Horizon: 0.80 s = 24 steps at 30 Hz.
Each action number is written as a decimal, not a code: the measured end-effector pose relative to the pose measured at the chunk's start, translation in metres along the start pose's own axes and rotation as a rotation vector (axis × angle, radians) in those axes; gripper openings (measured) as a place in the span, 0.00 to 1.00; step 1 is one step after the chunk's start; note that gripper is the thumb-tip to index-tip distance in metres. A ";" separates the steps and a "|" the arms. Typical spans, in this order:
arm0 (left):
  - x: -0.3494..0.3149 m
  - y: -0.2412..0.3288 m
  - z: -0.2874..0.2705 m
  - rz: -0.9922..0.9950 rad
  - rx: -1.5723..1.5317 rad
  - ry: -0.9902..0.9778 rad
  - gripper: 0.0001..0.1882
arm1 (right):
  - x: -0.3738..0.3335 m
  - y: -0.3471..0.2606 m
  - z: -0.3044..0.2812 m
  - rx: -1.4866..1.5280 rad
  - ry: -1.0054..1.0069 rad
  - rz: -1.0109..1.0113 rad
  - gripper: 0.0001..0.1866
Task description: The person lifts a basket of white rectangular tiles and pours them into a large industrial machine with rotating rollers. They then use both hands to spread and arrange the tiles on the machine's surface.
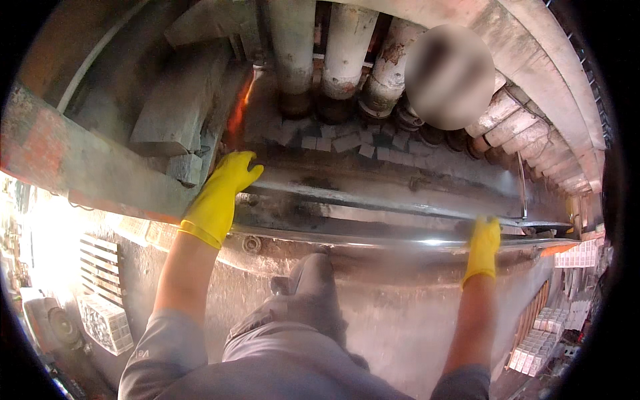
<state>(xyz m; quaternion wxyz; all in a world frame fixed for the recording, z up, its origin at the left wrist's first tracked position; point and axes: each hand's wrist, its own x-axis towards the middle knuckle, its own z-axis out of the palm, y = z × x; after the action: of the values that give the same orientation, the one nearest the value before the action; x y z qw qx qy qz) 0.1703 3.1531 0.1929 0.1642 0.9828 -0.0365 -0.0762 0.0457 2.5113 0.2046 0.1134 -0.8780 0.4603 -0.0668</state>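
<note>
My left hand (225, 190), in a yellow rubber glove, reaches to the left end of a long dark metal trough (373, 183). Its thumb stands apart from the fingers, with nothing visible between them. Just beyond it, an orange-red glow (241, 103) runs along a slanted edge. My right hand (484, 243), gloved in the same yellow, is at the shiny metal rail (400, 241) along the trough's near side. Those fingers are curled closed, and whatever is inside them is hidden. Small grey square blocks (347, 143) lie scattered at the trough's far side.
Thick whitish pipes (347, 53) stand in a row behind the blocks. Grey beams (180, 100) fill the upper left. A pallet (100, 267) and stacked pale blocks (105, 323) are at lower left, with more stacks (537, 347) at lower right. A blurred disc covers part of the pipes.
</note>
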 end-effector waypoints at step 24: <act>0.082 -0.011 -0.010 -0.024 -0.066 -0.040 0.27 | 0.059 -0.046 0.026 -0.029 0.036 -0.061 0.32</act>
<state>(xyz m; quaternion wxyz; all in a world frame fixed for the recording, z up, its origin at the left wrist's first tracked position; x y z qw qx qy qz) 0.2537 3.1592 0.1875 0.1949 0.9755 -0.0256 -0.0989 0.1218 2.4917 0.1925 0.0902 -0.8918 0.4362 -0.0792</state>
